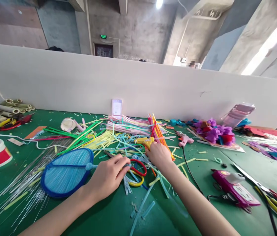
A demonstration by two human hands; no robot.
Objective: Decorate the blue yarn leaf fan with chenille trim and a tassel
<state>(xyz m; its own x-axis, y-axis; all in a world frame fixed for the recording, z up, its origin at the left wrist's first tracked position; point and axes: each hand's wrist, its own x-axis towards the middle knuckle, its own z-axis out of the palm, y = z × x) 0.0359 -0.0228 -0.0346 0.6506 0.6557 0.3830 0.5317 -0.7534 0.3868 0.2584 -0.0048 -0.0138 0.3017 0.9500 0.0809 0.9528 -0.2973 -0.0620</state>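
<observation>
Steadying a blue oval piece (67, 172), well in from the far edge of a green bench (104, 218), the left hand (108, 175) has its fingers closed round the stem (93, 166). The right hand's (161, 154) fingers curl at a yellow glue gun (143, 141); whether they grip cannot be told. Apparent step: handling the gun; moving it calls for clearance over loose strips (104, 141). A pale partition (138, 85) lines the far edge, before a concrete wall (138, 29).
</observation>
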